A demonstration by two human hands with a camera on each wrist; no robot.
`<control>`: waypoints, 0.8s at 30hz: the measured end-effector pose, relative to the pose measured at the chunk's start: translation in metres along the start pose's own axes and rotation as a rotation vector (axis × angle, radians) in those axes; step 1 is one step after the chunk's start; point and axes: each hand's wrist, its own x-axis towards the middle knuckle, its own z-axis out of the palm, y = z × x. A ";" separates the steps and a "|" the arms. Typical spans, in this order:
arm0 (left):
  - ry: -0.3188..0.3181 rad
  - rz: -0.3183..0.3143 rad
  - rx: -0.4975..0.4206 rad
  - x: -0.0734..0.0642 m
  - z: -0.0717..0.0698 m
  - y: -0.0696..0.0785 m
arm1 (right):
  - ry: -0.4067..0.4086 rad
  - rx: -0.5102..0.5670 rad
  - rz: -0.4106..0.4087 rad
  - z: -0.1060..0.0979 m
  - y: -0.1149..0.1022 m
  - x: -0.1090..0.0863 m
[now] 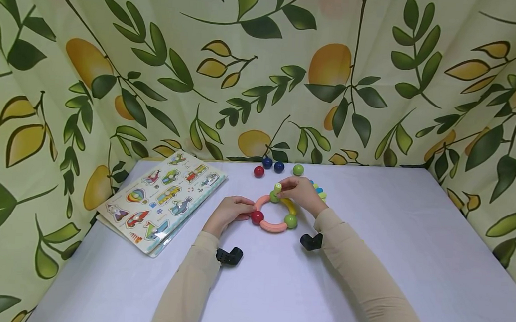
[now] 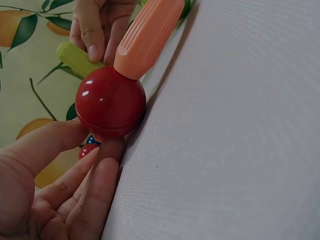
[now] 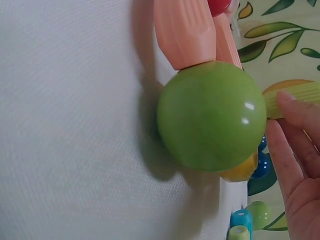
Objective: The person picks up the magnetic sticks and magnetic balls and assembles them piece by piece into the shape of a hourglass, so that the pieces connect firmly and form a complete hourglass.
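Note:
A ring of curved sticks and balls lies on the table. It joins a red ball (image 1: 257, 217), a front pink stick (image 1: 273, 227), a green ball (image 3: 212, 117), a yellow stick (image 1: 290, 206), a farther green ball (image 1: 275, 196) and a left pink stick (image 1: 261, 201). My left hand (image 1: 235, 210) holds the ring at the red ball, its fingertips partly hidden behind the ball in the left wrist view. Above the farther green ball stands a short yellow-green stick (image 1: 277, 187). My right hand (image 1: 300, 191) pinches this stick between thumb and finger.
Two blue balls (image 1: 278, 167), another red ball (image 1: 259, 171) and a loose green ball (image 1: 298, 170) lie near the back edge. Blue and green sticks (image 1: 320, 190) sit partly behind my right hand. Picture puzzle boards (image 1: 165, 199) lie stacked at left. A patterned curtain (image 1: 263, 81) hangs behind.

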 end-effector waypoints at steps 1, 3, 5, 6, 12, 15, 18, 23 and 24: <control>0.001 0.000 -0.002 0.000 0.000 0.000 | -0.001 -0.001 -0.001 0.000 0.000 0.000; 0.003 0.000 -0.004 0.000 0.001 0.000 | 0.004 -0.014 0.005 -0.001 0.001 -0.002; 0.003 -0.006 -0.009 0.001 0.001 0.000 | 0.024 -0.047 0.032 -0.002 0.002 -0.005; 0.002 -0.009 -0.011 0.001 0.001 -0.001 | 0.036 -0.066 0.051 -0.003 0.003 -0.006; -0.005 -0.006 -0.028 0.002 0.001 -0.001 | -0.004 -0.142 0.221 -0.011 0.006 -0.022; -0.014 0.022 -0.013 0.000 0.002 0.001 | -0.090 -0.167 0.301 -0.014 0.008 -0.028; -0.026 0.052 0.011 -0.002 0.002 0.003 | -0.134 -0.169 0.342 -0.014 0.009 -0.031; -0.019 0.057 0.018 -0.001 0.001 0.002 | -0.095 -0.190 0.307 -0.012 0.008 -0.028; -0.012 0.058 0.012 -0.001 0.001 0.001 | -0.086 -0.195 0.287 -0.013 0.008 -0.028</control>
